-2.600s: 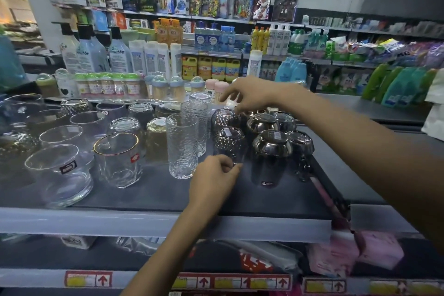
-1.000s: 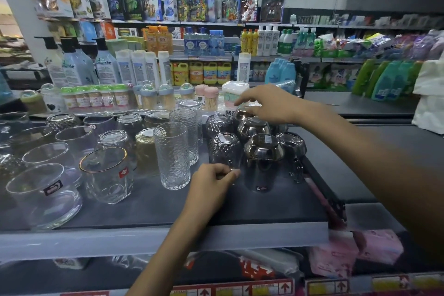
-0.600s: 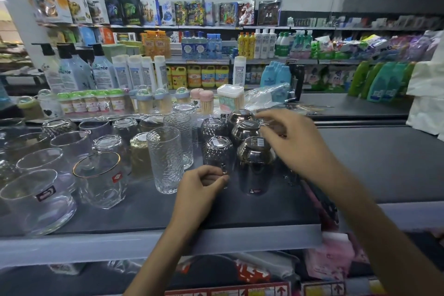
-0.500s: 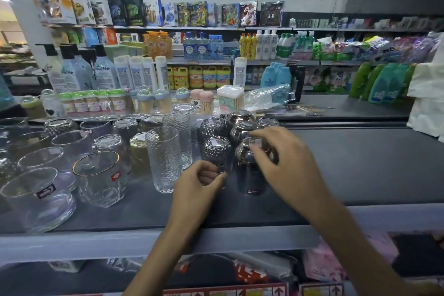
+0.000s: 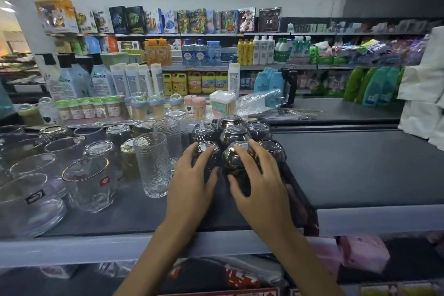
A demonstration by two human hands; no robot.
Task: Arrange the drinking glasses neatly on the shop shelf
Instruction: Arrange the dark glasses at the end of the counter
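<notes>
A cluster of dark smoky glasses stands upside down on the dark shelf [image 5: 108,214]. My left hand [image 5: 192,182] curls round the front-left patterned dark glass [image 5: 207,149]. My right hand [image 5: 258,182] wraps its spread fingers round the front smoky glass [image 5: 236,157] beside it. More dark glasses [image 5: 234,133] stand close behind, and one [image 5: 274,148] sits just right of my right hand. A tall textured clear glass [image 5: 152,163] stands upright to the left of my left hand, with a second one [image 5: 168,136] behind it.
A gold-rimmed tumbler [image 5: 90,182] and a wide clear glass [image 5: 26,202] fill the left of the shelf with several other clear glasses. Toothpick jars [image 5: 89,109] line the back. A bare dark counter [image 5: 360,163] lies to the right. White packs [image 5: 422,94] stand at far right.
My right hand has drawn back from the rear of the dark glasses onto the front smoky glass. My left hand has moved from in front of the patterned glass to round it.
</notes>
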